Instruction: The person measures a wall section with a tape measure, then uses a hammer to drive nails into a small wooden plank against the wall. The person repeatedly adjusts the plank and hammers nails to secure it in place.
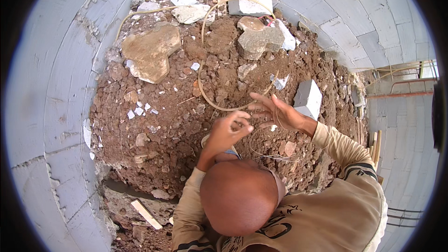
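Over rubble-strewn brown soil, my left hand (229,129) has its fingers curled in toward the thumb. Whatever sits between those fingertips, if anything, is too small and blurred to make out. Facing it on the right, my right hand (283,113) has its fingers stretched out and spread, slightly smeared by motion. A fine thin strand (276,120) seems to hang by its palm. Just beyond both hands curves a tan flexible tube or cable (199,80), lying in a large loop. The right fingertips are close to the loop; I cannot tell whether they touch it.
Grey block walls (60,126) enclose the soil (154,154). Broken concrete slabs (154,52) (259,42) lie beyond the hands, with a white block (249,1) behind. A grey-white block (308,99) stands right of my right hand. A wood strip (146,214) lies lower left.
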`<move>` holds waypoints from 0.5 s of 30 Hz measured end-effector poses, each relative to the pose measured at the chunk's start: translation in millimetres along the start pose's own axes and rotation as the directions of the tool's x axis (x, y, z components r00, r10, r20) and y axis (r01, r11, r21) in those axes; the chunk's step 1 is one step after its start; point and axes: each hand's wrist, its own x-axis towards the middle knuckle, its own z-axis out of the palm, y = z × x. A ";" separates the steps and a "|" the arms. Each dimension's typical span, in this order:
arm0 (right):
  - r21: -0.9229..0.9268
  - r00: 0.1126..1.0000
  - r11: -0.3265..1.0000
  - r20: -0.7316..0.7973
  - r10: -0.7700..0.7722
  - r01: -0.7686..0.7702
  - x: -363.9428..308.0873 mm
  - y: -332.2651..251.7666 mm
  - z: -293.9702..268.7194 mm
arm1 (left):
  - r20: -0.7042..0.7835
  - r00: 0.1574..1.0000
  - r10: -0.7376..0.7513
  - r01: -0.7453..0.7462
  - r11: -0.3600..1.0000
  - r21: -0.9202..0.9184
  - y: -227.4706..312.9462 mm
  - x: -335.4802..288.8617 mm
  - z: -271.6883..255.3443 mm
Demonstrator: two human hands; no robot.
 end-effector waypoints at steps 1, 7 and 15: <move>0.022 1.000 1.000 0.011 -0.007 0.006 7.7 -2.3 5.8 | 0.016 1.000 0.007 -0.006 1.000 -0.024 -5.2 4.8 17.9; -0.030 0.995 0.995 -0.027 -0.092 0.091 46.3 13.1 21.3 | -0.179 0.983 0.050 -0.075 0.988 -0.138 -7.1 22.4 41.9; -0.463 0.996 0.886 0.053 0.065 -0.034 48.9 16.1 6.7 | -0.422 0.899 0.114 -0.083 0.992 0.092 -41.0 22.0 34.4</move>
